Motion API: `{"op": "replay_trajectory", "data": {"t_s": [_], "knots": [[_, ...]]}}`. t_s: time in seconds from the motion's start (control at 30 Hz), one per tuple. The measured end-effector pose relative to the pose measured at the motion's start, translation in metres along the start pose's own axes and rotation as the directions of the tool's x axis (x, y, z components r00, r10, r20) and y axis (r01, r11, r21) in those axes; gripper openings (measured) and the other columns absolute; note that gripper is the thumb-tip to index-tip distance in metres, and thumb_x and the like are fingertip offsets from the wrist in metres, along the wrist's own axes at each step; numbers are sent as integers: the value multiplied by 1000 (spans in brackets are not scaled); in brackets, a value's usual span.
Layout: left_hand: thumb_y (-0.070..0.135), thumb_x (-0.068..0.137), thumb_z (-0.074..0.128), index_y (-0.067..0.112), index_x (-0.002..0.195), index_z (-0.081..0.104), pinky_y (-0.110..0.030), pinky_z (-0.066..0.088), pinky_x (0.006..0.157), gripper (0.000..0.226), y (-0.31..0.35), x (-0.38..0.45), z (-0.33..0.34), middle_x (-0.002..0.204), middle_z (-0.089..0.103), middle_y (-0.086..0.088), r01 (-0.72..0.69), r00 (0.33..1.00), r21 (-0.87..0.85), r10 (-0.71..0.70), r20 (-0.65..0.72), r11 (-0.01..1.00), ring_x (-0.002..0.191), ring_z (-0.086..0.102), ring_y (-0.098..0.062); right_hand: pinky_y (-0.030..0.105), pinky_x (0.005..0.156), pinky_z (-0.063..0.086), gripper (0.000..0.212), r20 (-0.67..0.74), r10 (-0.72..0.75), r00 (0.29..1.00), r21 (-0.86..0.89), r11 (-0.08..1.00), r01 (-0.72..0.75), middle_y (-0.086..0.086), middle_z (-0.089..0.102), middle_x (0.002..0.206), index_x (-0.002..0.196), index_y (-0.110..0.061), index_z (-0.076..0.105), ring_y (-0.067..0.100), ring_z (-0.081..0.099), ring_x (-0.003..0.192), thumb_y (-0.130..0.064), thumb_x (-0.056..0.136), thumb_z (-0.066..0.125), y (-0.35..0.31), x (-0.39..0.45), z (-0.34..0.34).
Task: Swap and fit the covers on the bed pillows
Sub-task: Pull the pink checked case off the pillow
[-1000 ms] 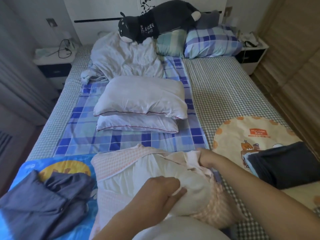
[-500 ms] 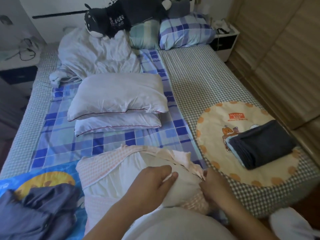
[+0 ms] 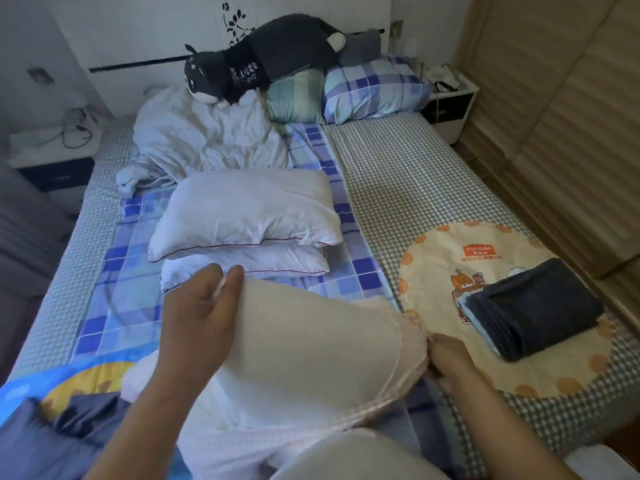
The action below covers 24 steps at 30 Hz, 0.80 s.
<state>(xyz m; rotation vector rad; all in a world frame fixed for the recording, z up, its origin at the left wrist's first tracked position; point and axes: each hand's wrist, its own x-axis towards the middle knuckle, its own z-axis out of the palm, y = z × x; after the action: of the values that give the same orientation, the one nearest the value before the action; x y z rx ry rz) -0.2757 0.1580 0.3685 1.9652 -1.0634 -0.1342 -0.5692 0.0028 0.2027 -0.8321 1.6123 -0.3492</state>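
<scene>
At bed foot | left hand (image 3: 199, 317) grips pillow (image 3: 311, 344) | right hand (image 3: 450, 358) pinches pink cover (image 3: 410, 344) (fingers hidden)

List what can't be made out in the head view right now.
- Right hand fingers: tucked behind the pink gingham pillow cover, so its grip is unclear.
- Near end of the bare white pillow insert: hidden by the left hand, its forearm and the bottom edge.
- Lettering on the dark plush dog: too small to read.
- Left white nightstand clutter: blurred.
</scene>
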Motion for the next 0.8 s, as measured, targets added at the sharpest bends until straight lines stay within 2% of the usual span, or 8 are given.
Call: {"op": "replay_trajectory", "data": {"t_s": [0.07,0.17,0.27,0.37,0.53,0.6,0.67,0.8], "knots": [[27,98,56,18,68,37,-41,33,60,36,-17,24,-17,61,40,4,29,999,240,-20,-41,970,63,44,-26,28,52,54,20,320,-77,944,333,942,-36,16,73,82,102,6,70,21,68,62,6,85,58,-34,-19,13],[25,91,56,9,112,62,-50,41,89,27,-25,36,-31,110,58,-15,-204,971,546,239,8,813,106,52,-40,43,80,55,42,632,-206,747,336,942,-24,27,69,109,122,9,64,32,67,90,-5,82,61,-70,-54,42],[37,99,50,15,119,66,-45,42,101,34,-21,39,-13,116,65,-5,-498,867,485,410,283,719,113,58,-27,45,84,50,29,673,-275,686,230,960,160,25,69,116,120,-1,68,34,66,99,-9,94,58,-100,-86,78],[61,101,17,21,122,63,-45,31,115,65,-37,60,-7,115,66,3,-474,832,474,203,516,742,114,62,-22,35,77,57,27,645,-371,668,207,926,315,11,76,106,118,-9,70,23,72,94,-9,102,49,-134,-115,96],[46,104,25,5,131,56,-48,28,118,58,-26,87,-25,128,61,-7,-643,757,372,482,441,669,130,51,-24,31,77,60,29,705,-453,545,329,890,314,16,74,108,121,2,66,24,73,97,-5,103,44,-185,-157,84],[43,102,29,4,122,59,-40,39,104,53,-11,84,-19,113,66,-10,-599,797,341,496,345,724,109,59,-26,38,94,56,32,705,-497,507,431,867,251,22,69,120,125,7,62,31,67,113,-3,100,43,-203,-167,82],[40,97,36,9,92,62,-39,43,67,41,-6,69,-1,76,66,-12,-514,857,400,465,220,759,71,62,-34,40,97,55,32,668,-518,535,490,846,208,24,70,117,120,8,64,32,67,113,-3,100,42,-211,-169,82],[45,95,42,18,64,45,-30,35,38,41,-18,35,28,46,52,-7,-427,904,437,373,206,792,41,54,-34,23,54,50,34,203,-583,786,46,808,587,15,68,72,69,-4,67,24,63,63,-11,95,46,-200,-135,62]]}}
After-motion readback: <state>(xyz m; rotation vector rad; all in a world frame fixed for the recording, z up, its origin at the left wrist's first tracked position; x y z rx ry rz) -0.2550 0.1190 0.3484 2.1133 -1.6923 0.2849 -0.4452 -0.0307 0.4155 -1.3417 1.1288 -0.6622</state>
